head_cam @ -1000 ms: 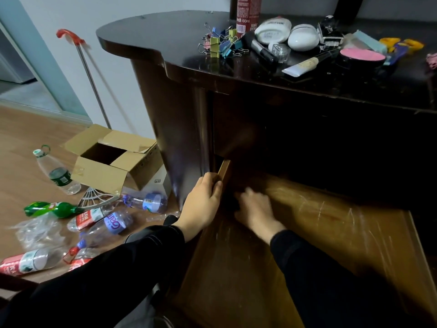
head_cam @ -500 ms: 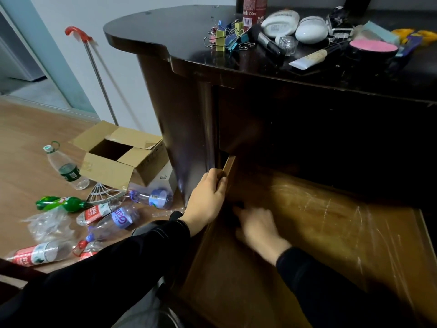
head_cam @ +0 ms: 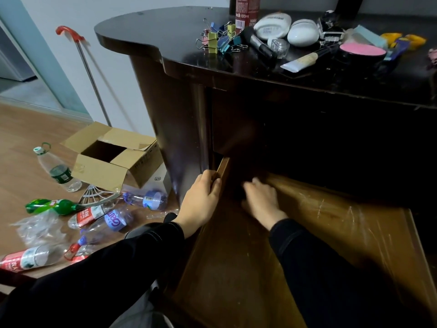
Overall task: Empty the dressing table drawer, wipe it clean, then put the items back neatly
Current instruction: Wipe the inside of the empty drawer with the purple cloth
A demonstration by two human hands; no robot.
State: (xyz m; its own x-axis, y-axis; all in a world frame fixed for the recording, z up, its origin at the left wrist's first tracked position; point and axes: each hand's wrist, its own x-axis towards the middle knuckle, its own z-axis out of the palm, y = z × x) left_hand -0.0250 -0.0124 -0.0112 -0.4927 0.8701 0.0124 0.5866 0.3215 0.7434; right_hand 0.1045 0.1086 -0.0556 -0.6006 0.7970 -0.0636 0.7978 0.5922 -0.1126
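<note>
— Where's the drawer (head_cam: 331, 235)?
— Open at five o'clock, its wooden bottom scratched. The left hand (head_cam: 201, 202) grips its left wall. The right hand (head_cam: 262, 203), blurred, is down inside near the far left corner.
— And around it?
— Binder clips (head_cam: 220, 39), a tube (head_cam: 300, 61) and a pink-topped jar (head_cam: 361, 53) lie on the dark tabletop (head_cam: 153, 31) at one o'clock. A cardboard box (head_cam: 101, 171) and plastic bottles (head_cam: 59, 171) sit on the floor (head_cam: 21, 138) at nine.
</note>
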